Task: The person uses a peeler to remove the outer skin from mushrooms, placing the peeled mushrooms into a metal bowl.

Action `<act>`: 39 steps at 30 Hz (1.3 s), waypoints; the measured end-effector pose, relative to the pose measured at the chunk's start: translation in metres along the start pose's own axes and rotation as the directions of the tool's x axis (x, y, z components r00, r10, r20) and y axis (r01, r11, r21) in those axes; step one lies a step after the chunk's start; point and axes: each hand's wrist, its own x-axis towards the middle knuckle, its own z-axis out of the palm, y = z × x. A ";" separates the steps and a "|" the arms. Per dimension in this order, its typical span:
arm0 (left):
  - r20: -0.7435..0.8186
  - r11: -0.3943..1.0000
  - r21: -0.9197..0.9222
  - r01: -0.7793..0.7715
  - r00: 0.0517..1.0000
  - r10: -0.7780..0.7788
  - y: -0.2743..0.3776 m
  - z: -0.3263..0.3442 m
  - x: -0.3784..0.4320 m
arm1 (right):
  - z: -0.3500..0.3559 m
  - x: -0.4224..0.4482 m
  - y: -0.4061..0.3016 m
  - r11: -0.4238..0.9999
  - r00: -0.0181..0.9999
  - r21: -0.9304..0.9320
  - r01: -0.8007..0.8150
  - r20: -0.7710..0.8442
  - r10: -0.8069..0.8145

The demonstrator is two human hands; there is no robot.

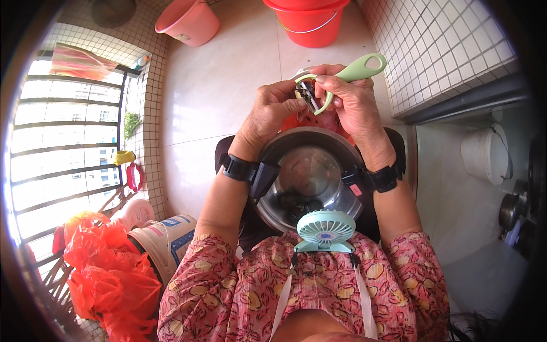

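A green-handled peeler (pixel 361 68) is gripped in my right hand (pixel 348 94), its curved frame turned toward my left hand (pixel 273 104). Between the left thumb and fingers is a small dark piece with a pale part (pixel 301 95), against the peeler's metal blade; what it is cannot be told. Both hands are above the far rim of a stainless steel pot (pixel 312 171) resting at my lap. Several dark pieces (pixel 299 205) lie in its near part. Beyond the pot, partly hidden by my hands, is a red plastic bag or container (pixel 327 122).
A pink bucket (pixel 192 21) and red buckets (pixel 310 25) stand on the tiled floor ahead. Red plastic bags (pixel 107 278) and a white pail (pixel 166 239) are at the left, near a barred window. A mint-green fan (pixel 325 231) hangs at my chest. At right, a white bucket (pixel 485 154) stands.
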 end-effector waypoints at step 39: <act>-0.041 0.992 0.125 -0.026 0.999 0.032 0.002 0.005 0.002 | -0.005 0.004 -0.003 0.998 0.999 -0.053 -0.030 0.019 0.032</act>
